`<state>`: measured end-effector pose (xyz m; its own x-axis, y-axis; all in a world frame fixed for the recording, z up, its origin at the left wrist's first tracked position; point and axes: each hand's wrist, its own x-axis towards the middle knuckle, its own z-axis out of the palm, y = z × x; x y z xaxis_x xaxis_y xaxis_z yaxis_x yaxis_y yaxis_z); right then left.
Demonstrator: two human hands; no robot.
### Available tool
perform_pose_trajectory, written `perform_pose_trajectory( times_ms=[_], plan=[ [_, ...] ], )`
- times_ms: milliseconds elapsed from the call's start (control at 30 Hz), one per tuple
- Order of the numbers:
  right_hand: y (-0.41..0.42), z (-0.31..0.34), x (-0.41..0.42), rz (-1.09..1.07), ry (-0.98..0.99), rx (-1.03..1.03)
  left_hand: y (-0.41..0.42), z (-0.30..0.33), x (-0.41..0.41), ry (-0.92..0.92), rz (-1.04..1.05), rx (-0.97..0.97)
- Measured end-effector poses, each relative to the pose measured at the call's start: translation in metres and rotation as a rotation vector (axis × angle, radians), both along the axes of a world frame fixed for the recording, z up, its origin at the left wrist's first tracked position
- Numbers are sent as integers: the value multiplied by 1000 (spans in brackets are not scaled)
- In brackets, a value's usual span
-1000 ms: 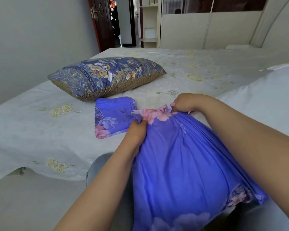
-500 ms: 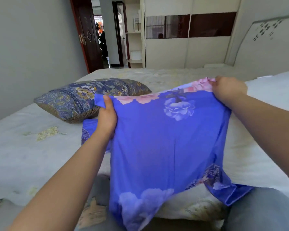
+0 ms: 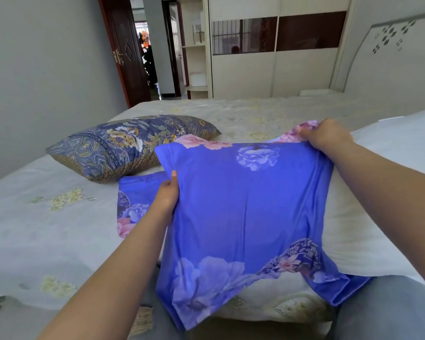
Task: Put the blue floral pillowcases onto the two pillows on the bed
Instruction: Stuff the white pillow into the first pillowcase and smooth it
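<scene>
Both hands [image 3: 167, 192] stretching pillowcase [image 3: 243, 207] sideways

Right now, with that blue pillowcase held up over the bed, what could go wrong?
The left hand grips only the edge of the pillowcase, so it might slip free. The hanging bottom could drag off the bed. The folded second pillowcase lies underneath and might get swept aside.

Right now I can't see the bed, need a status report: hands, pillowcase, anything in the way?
Left hand and right hand grip the blue floral pillowcase, spread above the white pillow. Second pillowcase folded on bed. Patterned pillow beyond, clear.
</scene>
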<state>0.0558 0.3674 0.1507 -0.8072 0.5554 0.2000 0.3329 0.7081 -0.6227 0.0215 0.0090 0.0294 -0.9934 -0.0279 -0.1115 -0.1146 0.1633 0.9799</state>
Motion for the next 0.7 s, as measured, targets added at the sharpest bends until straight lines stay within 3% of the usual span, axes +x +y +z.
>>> perform_pose_trajectory(
  times_ms=[100, 233, 367, 500, 633, 700],
  plan=[
    [-7, 5, 5, 38, -72, -7, 10, -1, 0, 49, 150, -62],
    [-30, 0, 14, 135, -23, -12, 21, -12, 4, -104, 135, -127],
    [-54, -21, 15, 173, -39, 356, 32, -9, 5, 29, 235, -120],
    [-25, -24, 19, 153, 63, 642, 21, 41, -11, 229, 326, -115],
    [22, -17, 9, 25, 34, 594, 7, 69, -39, 249, 271, -300],
    [21, -20, 2, 2, 47, 449, 1, 66, -49, 231, 266, -385]
  ],
)
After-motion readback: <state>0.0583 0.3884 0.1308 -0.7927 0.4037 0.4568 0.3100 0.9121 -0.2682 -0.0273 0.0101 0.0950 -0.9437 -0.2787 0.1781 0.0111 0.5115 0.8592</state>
